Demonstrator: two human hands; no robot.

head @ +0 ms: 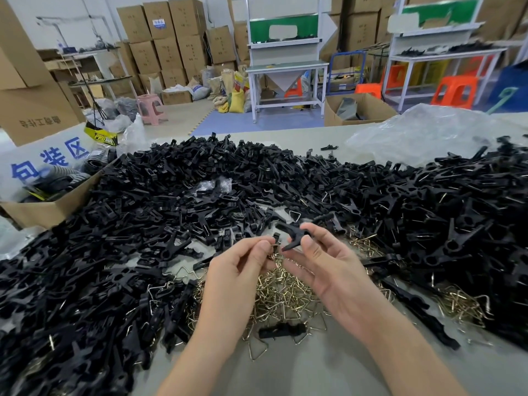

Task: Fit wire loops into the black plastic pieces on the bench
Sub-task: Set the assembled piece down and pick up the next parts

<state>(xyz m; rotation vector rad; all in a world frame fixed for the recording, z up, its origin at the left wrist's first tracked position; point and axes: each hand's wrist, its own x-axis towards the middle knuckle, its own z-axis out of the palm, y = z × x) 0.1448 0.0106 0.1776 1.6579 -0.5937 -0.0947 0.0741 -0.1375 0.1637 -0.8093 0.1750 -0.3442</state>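
I read bright, even, diffuse light from overhead. Shadows on the surface (314, 372) are soft and faint. The black plastic pieces (171, 195) render as a dark mass with little inner detail, while the wire loops (285, 295) throw small glints. The clear plastic bag (423, 132) shows mild white glare. I note wide-angle bowing at the edges, where the shelf frames (400, 52) lean. Centre focus is sharp. The stacked cartons (171, 38) and the far corners are soft and smeared.

white sheet (43, 162): blue "包装区" | yellow-black pack (101, 135): perhaps "pro…" | carton (34, 110): print inverted, unreadable
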